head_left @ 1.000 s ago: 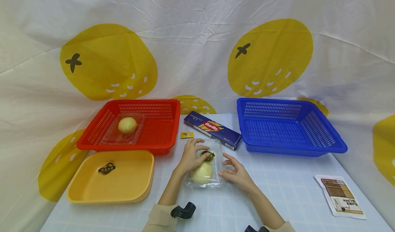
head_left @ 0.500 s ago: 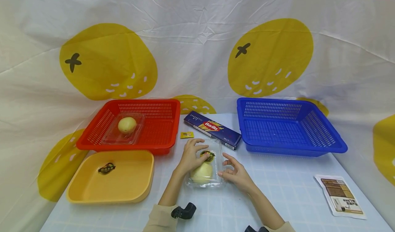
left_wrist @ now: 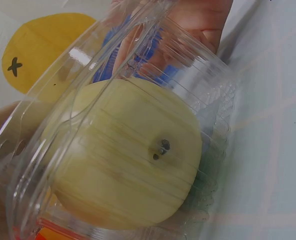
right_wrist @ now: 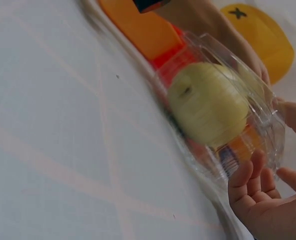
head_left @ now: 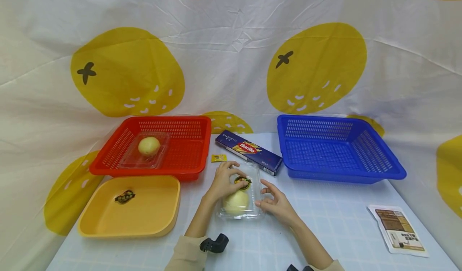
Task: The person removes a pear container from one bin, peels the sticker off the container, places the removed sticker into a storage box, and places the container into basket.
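A clear plastic clamshell box [head_left: 251, 166] lies at the middle of the table, with a pale yellow round fruit [left_wrist: 122, 145] inside. On its lid is a dark round sticker [head_left: 242, 182]. My left hand [head_left: 223, 183] holds the box from its left side, its fingers bent over the far left part and its thumb on the sticker. Along the right edge, the thumb and forefinger of my right hand [head_left: 277, 205] touch the rim, spread apart. Its other fingers curl loosely beside the box in the right wrist view.
A red basket [head_left: 184, 175] at the back left holds another clear box with a pale fruit [head_left: 148, 146]. In front is a yellow tray [head_left: 126, 233] with a dark sticker [head_left: 124, 197]. A spaghetti box [head_left: 249, 151], yellow sachet [head_left: 218, 158], blue basket [head_left: 343, 175] and pouch [head_left: 398, 231] surround the hands.
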The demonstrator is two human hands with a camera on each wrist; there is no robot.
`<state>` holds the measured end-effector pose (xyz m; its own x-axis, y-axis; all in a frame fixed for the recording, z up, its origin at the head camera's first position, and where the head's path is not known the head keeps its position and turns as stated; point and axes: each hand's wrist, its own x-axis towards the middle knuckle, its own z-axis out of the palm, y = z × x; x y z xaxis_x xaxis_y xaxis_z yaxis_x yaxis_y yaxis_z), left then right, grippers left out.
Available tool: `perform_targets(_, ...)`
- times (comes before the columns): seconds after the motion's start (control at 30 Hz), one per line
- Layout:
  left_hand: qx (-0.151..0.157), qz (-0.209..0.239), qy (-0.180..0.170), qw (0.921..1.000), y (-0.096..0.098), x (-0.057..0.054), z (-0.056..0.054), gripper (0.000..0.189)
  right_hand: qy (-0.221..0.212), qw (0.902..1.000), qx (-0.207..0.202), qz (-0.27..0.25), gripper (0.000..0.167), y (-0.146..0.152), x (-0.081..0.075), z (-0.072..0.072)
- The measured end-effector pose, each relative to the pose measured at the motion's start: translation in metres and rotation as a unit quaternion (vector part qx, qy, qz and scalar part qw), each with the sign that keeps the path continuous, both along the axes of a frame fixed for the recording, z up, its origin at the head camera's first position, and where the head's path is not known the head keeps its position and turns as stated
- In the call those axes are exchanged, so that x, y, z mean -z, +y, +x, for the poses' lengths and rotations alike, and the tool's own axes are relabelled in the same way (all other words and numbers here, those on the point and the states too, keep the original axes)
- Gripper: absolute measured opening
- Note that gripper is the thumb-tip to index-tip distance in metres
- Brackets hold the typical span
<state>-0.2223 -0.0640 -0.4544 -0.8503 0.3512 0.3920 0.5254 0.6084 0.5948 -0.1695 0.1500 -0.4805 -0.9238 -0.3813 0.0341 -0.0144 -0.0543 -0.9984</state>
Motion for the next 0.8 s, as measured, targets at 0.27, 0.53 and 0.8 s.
perform_targets(0.27, -0.021, 0.045, -0.031, 0.9983, -0.0010, -0.0001, -0.0004, 0.027, -0.001, 1.0000, 0.001, 0.004, 0.077, -0.0003, -0.0013, 0.0008)
perform_targets(0.53, -0.029, 0.060, -0.025, 0.9975, 0.0001, 0.0005, 0.0000, 0.025, -0.003, 1.0000, 0.002, 0.002, 0.078, -0.0009, -0.0003, -0.0006)
perform_targets(0.8, -0.038, 0.056, -0.005, 0.9977, 0.0018, 0.0028, -0.0003, 0.026, -0.003, 1.0000, 0.005, 0.005, 0.077, -0.0002, 0.0007, -0.0007)
